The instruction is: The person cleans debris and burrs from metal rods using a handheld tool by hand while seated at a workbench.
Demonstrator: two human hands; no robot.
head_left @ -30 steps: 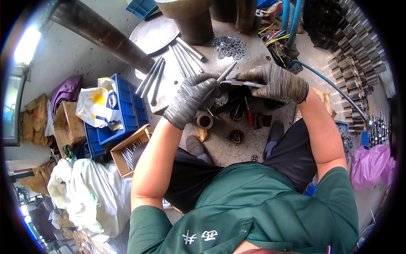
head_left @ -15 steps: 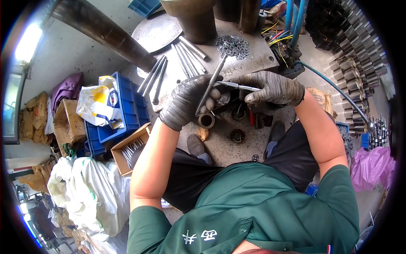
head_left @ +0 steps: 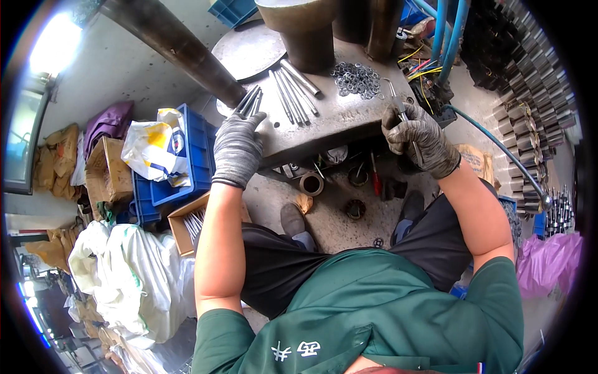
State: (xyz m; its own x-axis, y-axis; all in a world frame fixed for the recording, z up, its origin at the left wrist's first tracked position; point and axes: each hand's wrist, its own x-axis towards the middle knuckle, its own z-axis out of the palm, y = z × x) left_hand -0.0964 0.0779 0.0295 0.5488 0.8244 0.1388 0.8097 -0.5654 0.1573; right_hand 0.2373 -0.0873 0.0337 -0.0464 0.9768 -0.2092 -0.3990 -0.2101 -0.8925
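Observation:
My left hand (head_left: 238,149), in a grey work glove, reaches to the left part of the metal table (head_left: 330,121). Its fingers are closed over the near ends of a small bundle of metal rods (head_left: 250,100); just which rod it grips is partly hidden. Off to the right of the table edge, my right hand (head_left: 425,138), gloved as well, is wrapped round a thin metal hook tool (head_left: 397,98) whose bent tip points up and away. Between the hands lie several more rods (head_left: 291,93) side by side, and a heap of small metal rings (head_left: 356,81) sits beyond them.
A thick dark column (head_left: 180,50) slants over the left of the table, and a heavy metal cylinder (head_left: 308,43) stands at the back. Blue crates (head_left: 202,146) and a cardboard box of rods (head_left: 180,227) are at left. Blue hoses (head_left: 443,37) rise at right.
My left hand has carried a rod from the middle to the bundle at the left. With the hook tool, my right hand has drawn away to the right, apart from the rod.

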